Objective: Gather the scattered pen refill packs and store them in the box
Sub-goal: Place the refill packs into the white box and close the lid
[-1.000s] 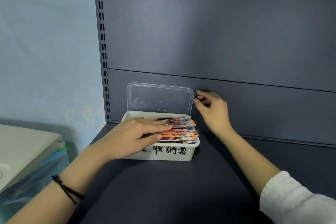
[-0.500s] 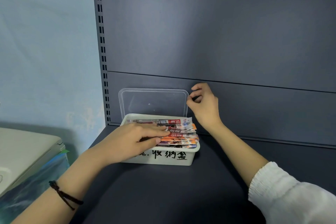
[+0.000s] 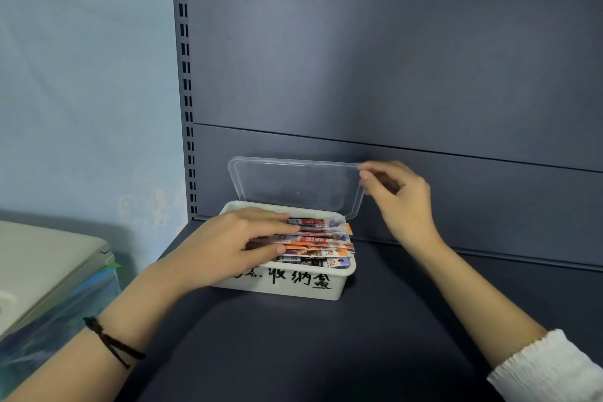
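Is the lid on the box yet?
Not yet. The lid stands up behind the box, its corner pinched by the right hand; the packs show uncovered.

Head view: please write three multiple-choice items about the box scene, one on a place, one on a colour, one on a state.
1. Where is the clear lid?
A. standing at the rear edge of the box
B. closed on the box
C. under the box

2. What colour is the box?
A. red
B. white
C. black

3. What does the left hand do?
A. hangs idle
B. pinches the lid
C. presses flat on the refill packs

Answers:
1 A, the lid rises behind the rear rim, and the right hand pinches its corner.
2 B, its walls are white.
3 C, straight fingers lie on the packs.
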### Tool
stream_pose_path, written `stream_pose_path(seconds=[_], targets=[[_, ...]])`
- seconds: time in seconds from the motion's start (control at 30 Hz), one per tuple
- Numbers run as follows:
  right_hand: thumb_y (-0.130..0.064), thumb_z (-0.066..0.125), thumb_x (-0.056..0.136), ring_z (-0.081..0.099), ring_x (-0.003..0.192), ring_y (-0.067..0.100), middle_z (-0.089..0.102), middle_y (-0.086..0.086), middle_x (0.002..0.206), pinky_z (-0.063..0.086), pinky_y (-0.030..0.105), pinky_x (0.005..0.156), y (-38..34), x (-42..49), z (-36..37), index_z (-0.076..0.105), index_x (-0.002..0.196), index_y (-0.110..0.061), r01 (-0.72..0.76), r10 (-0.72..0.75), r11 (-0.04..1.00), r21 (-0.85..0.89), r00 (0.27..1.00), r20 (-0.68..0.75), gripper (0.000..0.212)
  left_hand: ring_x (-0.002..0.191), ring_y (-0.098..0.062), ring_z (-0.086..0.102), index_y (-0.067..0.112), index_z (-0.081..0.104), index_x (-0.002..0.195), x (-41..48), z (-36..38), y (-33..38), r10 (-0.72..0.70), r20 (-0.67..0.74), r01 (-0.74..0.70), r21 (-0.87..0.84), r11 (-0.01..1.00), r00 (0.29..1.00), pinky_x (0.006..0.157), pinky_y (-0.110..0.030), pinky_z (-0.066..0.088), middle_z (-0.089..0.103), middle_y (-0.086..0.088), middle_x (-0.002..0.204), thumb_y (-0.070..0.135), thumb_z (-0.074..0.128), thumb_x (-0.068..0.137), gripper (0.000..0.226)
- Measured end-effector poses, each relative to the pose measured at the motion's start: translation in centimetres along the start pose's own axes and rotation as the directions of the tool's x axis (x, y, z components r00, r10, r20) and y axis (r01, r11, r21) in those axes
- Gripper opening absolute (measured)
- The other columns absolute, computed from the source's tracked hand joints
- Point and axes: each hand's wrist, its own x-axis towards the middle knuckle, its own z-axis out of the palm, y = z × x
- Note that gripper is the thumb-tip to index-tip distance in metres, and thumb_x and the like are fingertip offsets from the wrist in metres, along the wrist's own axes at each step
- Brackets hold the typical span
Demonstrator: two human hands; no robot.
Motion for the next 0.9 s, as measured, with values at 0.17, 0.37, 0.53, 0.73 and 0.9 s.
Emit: stream_pose_path(seconds=[0.17, 0.37, 0.53, 0.73, 0.9], targets=[[-0.008, 0.067, 0.088, 0.065, 0.090, 0.004, 0.069, -0.005, 0.096, 0.049, 0.015, 0.081, -1.1, -1.0, -0.1, 0.072, 0.098, -0.022, 0.037, -0.038, 0.999, 0.023, 0.999, 0.011, 0.019, 0.125, -0.001, 0.046, 0.034, 0.059, 0.129, -0.3, 0.2, 0.0, 0.088, -0.177, -0.071, 0.099, 0.993, 0.980, 0.106, -0.027, 0.037, 0.059, 0.016, 0.131, 0.061, 0.045, 0.089, 0.050], [-0.008, 0.067, 0.087, 0.064, 0.096, 0.007, 0.068, -0.007, 0.099, 0.050, 0.017, 0.085, -1.0, -3.1, -1.3, 0.074, 0.100, -0.021, 0.104, -0.099, 0.994, -0.035, 0.986, 0.137, 0.020, 0.078, -0.006, 0.047, 0.016, 0.057, 0.096, -1.5, -0.7, 1.5, 0.151, -0.749, -0.164, 0.057, 0.985, 0.646, 0.071, -0.022, 0.039, 0.057, 0.004, 0.082, 0.032, 0.056, 0.087, 0.018], [-0.006, 0.070, 0.084, 0.064, 0.094, 0.007, 0.066, -0.004, 0.098, 0.048, 0.012, 0.082, -1.2, -5.0, -2.0, 0.075, 0.098, -0.017, 0.115, -0.099, 0.992, -0.053, 0.963, 0.249, 0.019, 0.096, -0.004, 0.044, 0.031, 0.053, 0.104, -2.8, -1.7, 1.2, -0.219, -0.719, 0.038, -0.259, 0.965, 0.659, 0.085, -0.012, 0.034, 0.043, 0.016, 0.102, 0.040, 0.055, 0.083, 0.024], [-0.011, 0.073, 0.082, 0.063, 0.101, 0.007, 0.065, -0.007, 0.102, 0.046, 0.012, 0.089, -1.2, -6.6, -2.0, 0.076, 0.096, -0.019, 0.051, -0.034, 0.998, -0.036, 0.930, 0.367, 0.016, 0.134, 0.003, 0.036, 0.058, 0.052, 0.118, -4.3, -0.4, -1.3, -0.436, -0.085, 0.309, -0.587, 0.748, 0.896, 0.107, -0.023, 0.033, 0.046, 0.017, 0.139, 0.076, 0.070, 0.052, 0.070], [-0.006, 0.074, 0.081, 0.061, 0.105, 0.005, 0.063, -0.005, 0.107, 0.041, 0.010, 0.093, -1.0, -7.2, -2.2, 0.074, 0.093, -0.016, -0.087, 0.059, 0.995, 0.038, 0.881, 0.470, 0.016, 0.104, -0.004, 0.065, 0.048, 0.064, 0.111, -4.4, 0.2, -1.9, -0.436, 0.017, 0.350, -0.627, 0.696, 0.900, 0.102, -0.038, 0.046, 0.068, 0.020, 0.115, 0.070, 0.083, 0.039, 0.077]])
